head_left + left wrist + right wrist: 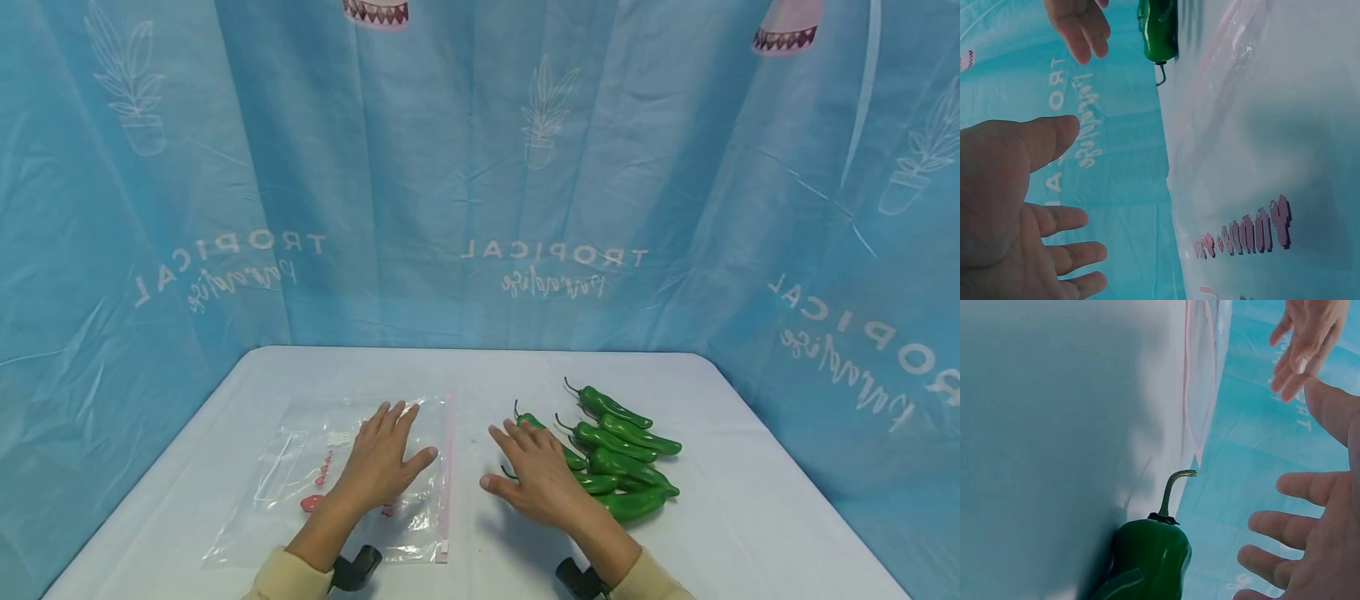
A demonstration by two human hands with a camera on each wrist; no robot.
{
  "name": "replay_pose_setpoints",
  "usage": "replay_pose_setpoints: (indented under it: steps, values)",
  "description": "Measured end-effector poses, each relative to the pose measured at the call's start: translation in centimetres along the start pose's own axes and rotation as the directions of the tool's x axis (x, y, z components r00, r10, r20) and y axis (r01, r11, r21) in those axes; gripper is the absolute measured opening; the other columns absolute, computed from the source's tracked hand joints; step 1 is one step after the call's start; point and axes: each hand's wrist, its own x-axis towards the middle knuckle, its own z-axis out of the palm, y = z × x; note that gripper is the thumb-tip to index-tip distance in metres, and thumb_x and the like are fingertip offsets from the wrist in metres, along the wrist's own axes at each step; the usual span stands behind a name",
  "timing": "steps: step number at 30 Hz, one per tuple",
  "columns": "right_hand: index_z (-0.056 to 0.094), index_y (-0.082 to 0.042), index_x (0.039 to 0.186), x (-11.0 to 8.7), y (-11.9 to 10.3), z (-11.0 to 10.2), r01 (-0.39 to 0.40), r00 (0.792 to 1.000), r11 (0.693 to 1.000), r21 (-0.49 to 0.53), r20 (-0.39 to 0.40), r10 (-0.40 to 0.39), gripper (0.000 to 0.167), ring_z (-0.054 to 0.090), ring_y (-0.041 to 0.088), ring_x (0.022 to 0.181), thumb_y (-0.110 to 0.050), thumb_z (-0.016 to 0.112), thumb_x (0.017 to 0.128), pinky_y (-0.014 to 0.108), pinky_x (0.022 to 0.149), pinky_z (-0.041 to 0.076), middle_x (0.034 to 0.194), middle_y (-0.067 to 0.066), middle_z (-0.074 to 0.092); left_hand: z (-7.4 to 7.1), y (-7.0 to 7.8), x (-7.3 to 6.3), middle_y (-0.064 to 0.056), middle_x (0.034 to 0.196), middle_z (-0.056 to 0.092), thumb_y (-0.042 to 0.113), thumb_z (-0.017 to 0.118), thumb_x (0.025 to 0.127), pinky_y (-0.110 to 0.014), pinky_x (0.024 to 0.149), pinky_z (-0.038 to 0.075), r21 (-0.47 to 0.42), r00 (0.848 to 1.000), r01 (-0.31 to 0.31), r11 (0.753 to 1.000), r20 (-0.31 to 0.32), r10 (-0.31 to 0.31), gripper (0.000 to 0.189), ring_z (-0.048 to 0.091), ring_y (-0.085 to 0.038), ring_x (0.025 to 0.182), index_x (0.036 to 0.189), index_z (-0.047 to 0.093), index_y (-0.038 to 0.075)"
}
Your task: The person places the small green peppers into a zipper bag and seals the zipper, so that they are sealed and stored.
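Note:
My left hand [378, 462] hovers over a clear plastic zip bag [277, 533] lying flat on the left of the table. Its fingers are spread and straight, holding nothing. The bag has a pink zip strip along its right edge and red printing. My right hand [542, 479] is held above the table at the left side of several green peppers [626, 462], hiding parts of some. Its fingers are extended with nothing in them. A curved-stemmed green pepper [1150, 556] shows below it in the right wrist view; another pepper [1160, 31] appears in the left wrist view.
The white table [750, 500] has rounded far corners. A blue printed curtain [465, 167] surrounds its back and sides. Black wrist-worn devices, one a camera mount [356, 568], sit below each hand near the tan sleeves [288, 577].

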Motion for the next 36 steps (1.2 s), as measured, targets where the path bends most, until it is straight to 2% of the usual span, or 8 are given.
replay_pose_setpoints:
  steps: [7,22,36]
  values:
    - [0.039,-0.017,0.144,0.2,0.1,0.3,0.011,1.000,1.000,-0.015,0.014,-0.011,0.070,0.030,0.041,0.139,-0.053,0.056,0.087,0.062,0.110,0.020,0.149,0.013,0.038,0.3,-0.1,0.3,-0.022,0.149,0.033,0.039,0.061,0.087,-0.063,0.111,0.019,0.003,1.000,-0.010,1.000,-0.005,0.010,0.069,0.021,-0.043,0.142,0.143,0.037,0.006]
    - [0.041,-0.018,0.143,0.9,-0.4,0.9,0.001,0.998,0.999,-0.046,0.062,0.002,0.069,0.031,0.039,0.139,-0.053,0.059,0.086,0.063,0.109,0.021,0.150,0.012,0.038,0.8,0.3,1.1,-0.021,0.150,0.033,0.038,0.063,0.086,-0.061,0.112,0.019,-0.011,0.999,0.005,1.000,0.032,-0.005,0.070,0.021,-0.042,0.142,0.142,0.038,0.005]
    - [0.041,-0.019,0.143,1.4,-0.2,1.4,0.009,0.995,0.999,-0.041,0.104,-0.004,0.069,0.032,0.037,0.138,-0.053,0.058,0.086,0.060,0.110,0.023,0.150,0.011,0.038,1.8,0.1,1.8,-0.022,0.147,0.037,0.038,0.064,0.085,-0.059,0.110,0.026,0.006,0.998,-0.007,1.000,0.068,0.007,0.069,0.030,-0.042,0.138,0.140,0.042,0.003]
